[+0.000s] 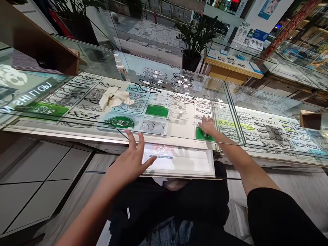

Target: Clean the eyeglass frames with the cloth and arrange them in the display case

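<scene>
My left hand (132,159) is raised above the open drawer (189,164) at the counter's front, fingers spread and nothing in them. Just beyond its fingertips lies a pair of glasses on a round green card (120,122). My right hand (208,125) reaches into the glass display case (179,131), its fingers apart over a column of eyeglasses (204,105). Beneath that hand sits a green card (201,134). Whether its fingertips touch a frame is too small to tell. Inside the drawer, clear plastic wrapping and printed paper (164,158) show.
A crumpled cream cloth (115,98) and a white spray bottle (121,67) are on the counter among rows of eyeglasses. To the left stands a brown wooden stand (61,58). Glass panel edges (233,112) divide the case at the right.
</scene>
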`<control>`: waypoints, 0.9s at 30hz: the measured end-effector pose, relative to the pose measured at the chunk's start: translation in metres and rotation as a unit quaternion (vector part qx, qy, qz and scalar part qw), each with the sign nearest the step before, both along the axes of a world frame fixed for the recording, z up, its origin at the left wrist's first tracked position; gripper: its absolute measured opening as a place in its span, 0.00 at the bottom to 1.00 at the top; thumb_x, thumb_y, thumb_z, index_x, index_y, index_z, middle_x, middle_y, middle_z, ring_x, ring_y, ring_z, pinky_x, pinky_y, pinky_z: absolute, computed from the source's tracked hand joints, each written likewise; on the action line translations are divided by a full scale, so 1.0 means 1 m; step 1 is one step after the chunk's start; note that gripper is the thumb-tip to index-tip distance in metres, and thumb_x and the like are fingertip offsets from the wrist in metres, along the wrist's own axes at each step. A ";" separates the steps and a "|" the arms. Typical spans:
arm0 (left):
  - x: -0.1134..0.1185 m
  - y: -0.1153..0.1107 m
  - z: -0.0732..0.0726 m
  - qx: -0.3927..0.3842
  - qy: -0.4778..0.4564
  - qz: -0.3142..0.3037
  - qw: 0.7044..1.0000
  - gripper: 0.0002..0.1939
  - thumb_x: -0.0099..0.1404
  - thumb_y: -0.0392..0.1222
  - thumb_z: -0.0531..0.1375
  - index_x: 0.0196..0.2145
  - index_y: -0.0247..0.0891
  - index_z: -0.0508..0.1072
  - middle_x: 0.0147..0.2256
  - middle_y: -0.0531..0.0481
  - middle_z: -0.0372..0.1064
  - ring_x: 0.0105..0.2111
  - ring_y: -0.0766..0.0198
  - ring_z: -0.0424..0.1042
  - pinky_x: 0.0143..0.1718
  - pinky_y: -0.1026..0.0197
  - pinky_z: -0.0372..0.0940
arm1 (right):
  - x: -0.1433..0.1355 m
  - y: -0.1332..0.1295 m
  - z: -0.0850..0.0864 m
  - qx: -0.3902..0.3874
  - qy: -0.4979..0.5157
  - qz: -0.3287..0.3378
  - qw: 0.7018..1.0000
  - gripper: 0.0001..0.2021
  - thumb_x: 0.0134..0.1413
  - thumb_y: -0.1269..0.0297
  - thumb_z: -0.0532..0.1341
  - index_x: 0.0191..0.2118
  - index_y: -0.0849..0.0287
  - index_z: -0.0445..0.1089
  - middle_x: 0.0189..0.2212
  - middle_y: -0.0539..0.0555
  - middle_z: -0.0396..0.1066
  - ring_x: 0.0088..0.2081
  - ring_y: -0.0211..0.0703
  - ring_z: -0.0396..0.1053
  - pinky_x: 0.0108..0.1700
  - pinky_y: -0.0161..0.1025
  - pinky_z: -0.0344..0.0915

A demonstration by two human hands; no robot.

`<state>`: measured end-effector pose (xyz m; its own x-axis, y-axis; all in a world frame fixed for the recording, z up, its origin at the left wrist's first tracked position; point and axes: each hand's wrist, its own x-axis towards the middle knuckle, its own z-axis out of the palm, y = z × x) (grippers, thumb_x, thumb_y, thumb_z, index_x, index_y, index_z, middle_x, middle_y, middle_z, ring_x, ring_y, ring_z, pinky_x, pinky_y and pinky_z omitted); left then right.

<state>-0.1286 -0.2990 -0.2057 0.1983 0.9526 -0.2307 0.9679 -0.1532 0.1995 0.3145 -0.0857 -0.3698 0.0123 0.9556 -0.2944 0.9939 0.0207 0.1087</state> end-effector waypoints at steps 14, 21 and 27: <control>0.001 -0.002 -0.003 0.036 0.018 -0.003 0.999 0.50 0.78 0.67 0.47 0.80 0.24 0.43 0.77 0.11 0.19 0.52 0.31 0.82 0.42 0.45 0.75 | 0.011 0.016 -0.008 0.014 -0.001 0.004 1.000 0.40 0.76 0.45 0.34 0.82 0.63 0.46 0.83 0.56 0.34 0.83 0.61 0.26 0.81 0.62 0.27; 0.001 -0.002 -0.004 0.037 0.027 -0.003 0.999 0.51 0.78 0.68 0.47 0.80 0.24 0.42 0.77 0.11 0.19 0.49 0.34 0.83 0.42 0.47 0.75 | 0.015 0.020 -0.011 0.021 0.007 0.002 1.000 0.39 0.76 0.48 0.34 0.83 0.64 0.42 0.84 0.54 0.35 0.83 0.60 0.27 0.81 0.61 0.27; 0.001 -0.001 -0.002 0.021 0.023 -0.003 1.000 0.50 0.78 0.68 0.46 0.80 0.24 0.41 0.77 0.12 0.17 0.48 0.35 0.83 0.43 0.46 0.74 | 0.017 0.021 -0.011 0.025 0.007 0.000 1.000 0.39 0.76 0.48 0.33 0.81 0.66 0.50 0.83 0.56 0.38 0.83 0.61 0.29 0.81 0.61 0.28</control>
